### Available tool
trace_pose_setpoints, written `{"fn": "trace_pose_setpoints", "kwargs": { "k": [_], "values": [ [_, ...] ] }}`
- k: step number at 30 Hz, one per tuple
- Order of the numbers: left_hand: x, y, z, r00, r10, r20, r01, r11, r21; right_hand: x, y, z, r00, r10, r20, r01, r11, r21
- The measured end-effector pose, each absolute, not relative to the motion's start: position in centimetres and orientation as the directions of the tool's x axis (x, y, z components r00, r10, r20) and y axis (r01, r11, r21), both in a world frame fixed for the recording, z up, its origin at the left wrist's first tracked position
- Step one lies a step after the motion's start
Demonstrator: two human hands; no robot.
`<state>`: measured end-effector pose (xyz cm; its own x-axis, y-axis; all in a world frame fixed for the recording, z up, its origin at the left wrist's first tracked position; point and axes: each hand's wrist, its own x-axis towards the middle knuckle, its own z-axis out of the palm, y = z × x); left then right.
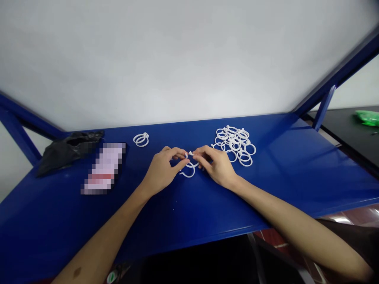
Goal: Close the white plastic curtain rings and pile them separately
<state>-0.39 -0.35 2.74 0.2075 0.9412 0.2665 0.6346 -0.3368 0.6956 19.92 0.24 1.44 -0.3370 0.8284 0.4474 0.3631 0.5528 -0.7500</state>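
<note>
from the head view, my left hand [162, 169] and my right hand [217, 165] meet over the blue worktop [266, 197], fingertips almost touching. between them i hold a white plastic ring [188, 169]: each grip is pinched closed on its upper end, where a small clasp sits, and the open loop hangs down just under my fingers, close to the worktop. just beyond my right hand lies a pile of white rings [235, 145], tangled together. beyond my left hand, a little way off, sits a pair of joined rings [141, 139]. further out past my left hand lie a blurred pink and white packet [105, 167] and a crumpled black bag [69, 150].
</note>
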Motion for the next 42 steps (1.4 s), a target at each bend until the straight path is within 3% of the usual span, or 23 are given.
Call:
{"fn": "trace_pose_setpoints", "kwargs": {
  "k": [5, 11, 19, 23, 25, 27, 30, 32, 36, 42],
  "values": [
    [-0.5, -0.4, 2.9, 0.22, 0.941, 0.255, 0.638, -0.337, 0.693, 20.1, 0.5, 1.2, -0.321, 0.812, 0.488, 0.394, 0.583, -0.71],
    [-0.4, -0.1, 2.4, 0.35, 0.916, 0.194, 0.751, -0.399, 0.527, 20.5, 0.8, 1.4, -0.371, 0.752, 0.545, 0.421, 0.66, -0.623],
    [-1.6, 0.7, 1.8, 0.294, 0.896, 0.333, 0.796, -0.422, 0.433, 21.5, 0.9, 1.7, -0.528, 0.629, 0.571, 0.522, 0.771, -0.365],
    [-1.8, 0.7, 1.9, 0.255, 0.888, 0.383, 0.853, -0.393, 0.343, 21.6, 0.9, 2.0, -0.479, 0.627, 0.615, 0.532, 0.764, -0.365],
    [-1.4, 0.4, 2.2, 0.234, 0.874, 0.425, 0.835, -0.405, 0.372, 21.5, 0.8, 2.0, -0.427, 0.646, 0.633, 0.531, 0.746, -0.403],
    [-0.8, -0.1, 2.8, 0.222, 0.877, 0.425, 0.759, -0.429, 0.489, 21.3, 0.7, 1.8, -0.365, 0.683, 0.633, 0.517, 0.714, -0.472],
    [-0.1, -0.6, 3.3, 0.189, 0.926, 0.326, 0.632, -0.369, 0.681, 20.9, 0.4, 1.4, -0.315, 0.735, 0.601, 0.467, 0.671, -0.576],
    [0.1, -0.7, 3.3, 0.137, 0.95, 0.28, 0.597, -0.305, 0.742, 20.6, 0.3, 1.4, -0.3, 0.754, 0.585, 0.438, 0.653, -0.617],
    [0.3, -0.8, 2.7, 0.074, 0.963, 0.259, 0.571, -0.254, 0.78, 20.3, 0.2, 1.3, -0.281, 0.772, 0.57, 0.416, 0.634, -0.652],
    [1.3, -1.6, 2.7, 0.035, 0.952, 0.303, 0.548, -0.272, 0.791, 20.3, 0.0, 0.8, -0.356, 0.712, 0.604, 0.394, 0.701, -0.594]
  ]
}}
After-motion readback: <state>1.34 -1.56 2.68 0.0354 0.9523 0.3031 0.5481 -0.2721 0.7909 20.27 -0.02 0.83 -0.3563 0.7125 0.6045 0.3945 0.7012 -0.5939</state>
